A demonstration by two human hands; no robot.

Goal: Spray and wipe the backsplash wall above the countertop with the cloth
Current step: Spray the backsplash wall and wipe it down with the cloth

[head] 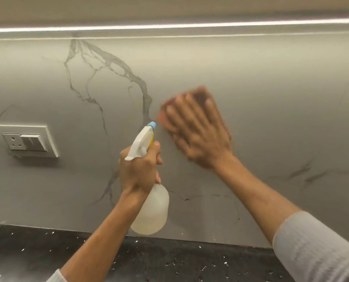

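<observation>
The backsplash wall (pixel 261 94) is grey marble with dark veins. My right hand (pixel 198 131) lies flat against it with fingers spread, pressing an orange-brown cloth (pixel 202 94) to the wall; hand and cloth are motion-blurred, and most of the cloth is hidden under the palm. My left hand (pixel 139 169) grips the neck of a translucent spray bottle (pixel 151 212) with a white trigger head and a blue nozzle (pixel 151 125). The nozzle points up and right toward the wall, just left of the cloth. One finger rests on the trigger.
A white socket and switch plate (pixel 25 140) is set in the wall at the left. A black speckled countertop (pixel 169 261) runs along the bottom. A bright light strip (pixel 169 26) lines the underside of the cabinet above.
</observation>
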